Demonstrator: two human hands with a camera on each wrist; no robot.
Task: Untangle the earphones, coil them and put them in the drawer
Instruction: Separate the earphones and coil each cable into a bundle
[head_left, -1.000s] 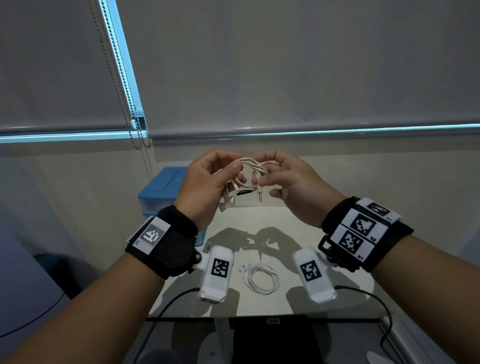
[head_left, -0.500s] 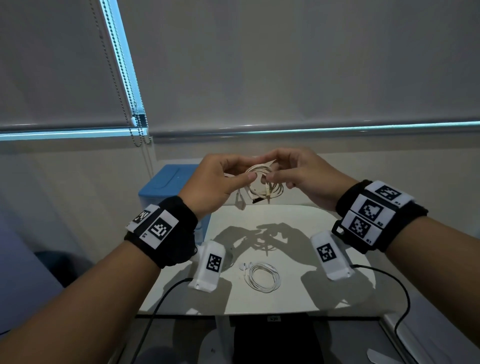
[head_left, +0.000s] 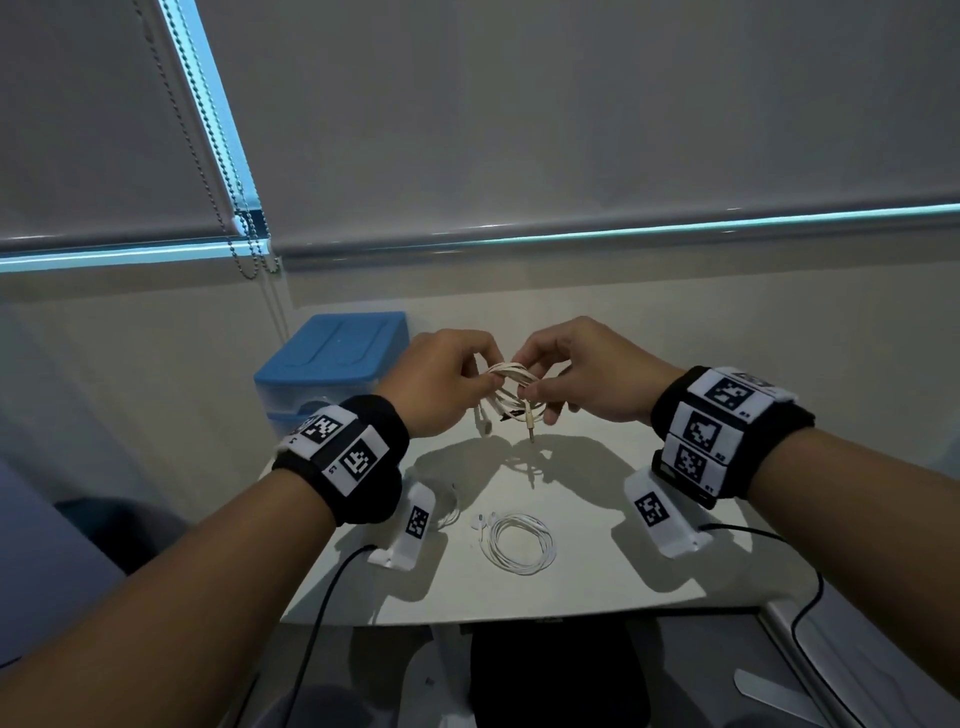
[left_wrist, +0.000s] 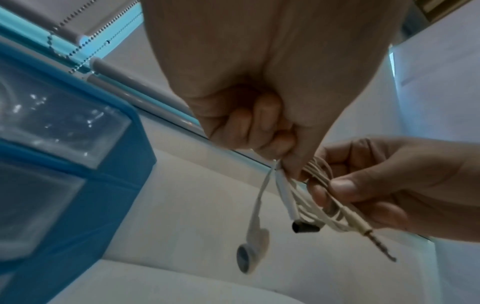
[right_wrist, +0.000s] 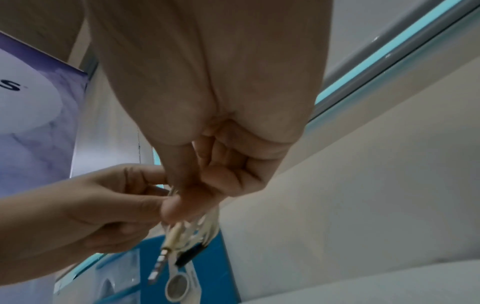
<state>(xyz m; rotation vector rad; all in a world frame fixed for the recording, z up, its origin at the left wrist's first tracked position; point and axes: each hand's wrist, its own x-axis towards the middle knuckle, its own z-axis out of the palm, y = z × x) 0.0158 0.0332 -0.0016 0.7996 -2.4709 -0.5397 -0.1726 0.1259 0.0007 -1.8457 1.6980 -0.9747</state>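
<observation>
Both hands dropped lower since 0.5 s ago, closer to the table (head_left: 597, 587). Left hand (head_left: 441, 382) and right hand (head_left: 597, 374) together, each pinching the cream earphones (head_left: 511, 387) bundle mid-air; earbud (left_wrist: 250, 253) and jack plug (head_left: 530, 421) dangle. Blue drawer unit (head_left: 332, 358) far left. White coiled earphones (head_left: 519, 543) lie near, on the table.
</observation>
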